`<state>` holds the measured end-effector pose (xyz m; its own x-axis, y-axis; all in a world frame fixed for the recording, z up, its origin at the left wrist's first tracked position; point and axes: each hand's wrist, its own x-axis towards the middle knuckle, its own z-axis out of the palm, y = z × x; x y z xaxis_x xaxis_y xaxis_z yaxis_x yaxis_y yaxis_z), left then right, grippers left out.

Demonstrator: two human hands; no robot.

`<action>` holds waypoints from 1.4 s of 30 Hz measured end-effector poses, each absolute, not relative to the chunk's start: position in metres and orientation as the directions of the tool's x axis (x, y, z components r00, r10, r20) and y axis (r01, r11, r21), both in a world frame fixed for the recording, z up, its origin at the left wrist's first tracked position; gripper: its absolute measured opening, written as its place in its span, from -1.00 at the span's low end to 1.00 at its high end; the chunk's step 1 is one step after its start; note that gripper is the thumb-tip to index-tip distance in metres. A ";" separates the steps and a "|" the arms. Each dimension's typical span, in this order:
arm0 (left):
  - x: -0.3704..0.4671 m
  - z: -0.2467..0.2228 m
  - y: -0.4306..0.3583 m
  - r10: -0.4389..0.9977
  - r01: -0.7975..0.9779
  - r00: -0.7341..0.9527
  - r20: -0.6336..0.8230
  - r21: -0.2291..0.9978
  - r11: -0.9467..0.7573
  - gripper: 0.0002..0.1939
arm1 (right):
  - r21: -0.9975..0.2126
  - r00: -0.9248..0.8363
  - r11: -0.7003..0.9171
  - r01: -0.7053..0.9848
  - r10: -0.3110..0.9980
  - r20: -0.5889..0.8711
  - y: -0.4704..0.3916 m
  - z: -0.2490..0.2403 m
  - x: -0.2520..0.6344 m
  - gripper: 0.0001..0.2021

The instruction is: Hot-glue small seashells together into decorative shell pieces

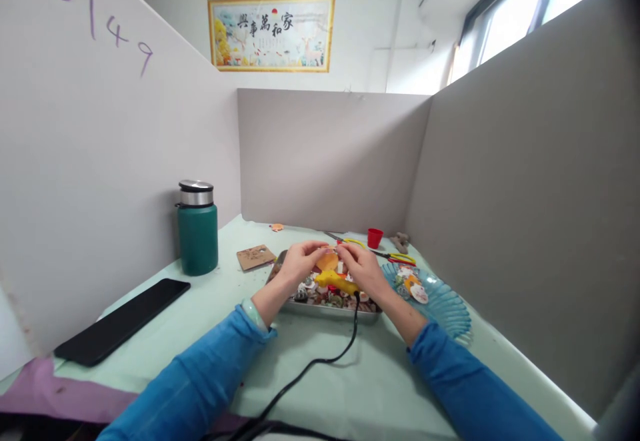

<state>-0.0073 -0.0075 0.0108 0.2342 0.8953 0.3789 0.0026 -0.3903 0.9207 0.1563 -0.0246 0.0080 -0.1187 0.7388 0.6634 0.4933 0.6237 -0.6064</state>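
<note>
My left hand (301, 260) and my right hand (361, 266) meet above a metal tray (330, 310), fingertips pinched close together. What lies between the fingertips is too small to make out. Just below them shows a round orange piece (327, 262); whether it is held or lies in the tray I cannot tell. A yellow glue gun (337, 282) with a black cord (320, 361) rests across the tray, near my right wrist. Under it, the tray is filled with many small mixed pieces in white, brown and red.
A blue glass plate (453, 308) with small cutouts (413, 286) stands right. Behind are scissors (400, 258), a red cup (375, 238) and a grey lump (400, 241). Left are a brown card (256, 257), a green bottle (198, 234) and a black phone (123, 321). Grey partitions (330, 161) enclose the table.
</note>
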 end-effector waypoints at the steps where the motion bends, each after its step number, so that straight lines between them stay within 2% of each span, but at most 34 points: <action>1: -0.007 0.011 -0.008 0.894 0.018 0.233 0.383 0.917 -0.398 -0.57 | -0.619 -0.086 0.610 0.495 0.743 0.664 -0.024 0.007 0.158 -0.71; 15: -0.007 0.008 -0.015 0.850 -0.042 0.266 0.455 0.886 -0.461 -0.62 | -0.578 -0.090 0.628 0.521 0.714 0.694 -0.038 0.007 0.150 -0.74; 23: -0.008 0.011 -0.023 0.832 -0.004 0.297 0.468 0.872 -0.489 -0.60 | -0.479 -0.041 0.616 0.625 0.639 0.768 -0.044 0.005 0.149 -0.75; 30: -0.006 0.008 -0.023 0.872 -0.128 0.272 0.408 0.913 -0.387 -0.59 | -0.395 -0.073 0.611 0.686 0.598 0.798 -0.046 0.005 0.150 -0.74; 42: -0.003 0.007 -0.024 0.888 -0.203 0.250 0.386 0.918 -0.342 -0.65 | -0.408 -0.064 0.596 0.692 0.613 0.787 -0.041 -0.002 0.149 -0.74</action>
<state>-0.0030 -0.0240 0.0071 0.2499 0.8880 0.3861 -0.2034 -0.3417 0.9175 0.1486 -0.0413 -0.0019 -0.0641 0.6134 0.7872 0.6917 0.5959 -0.4080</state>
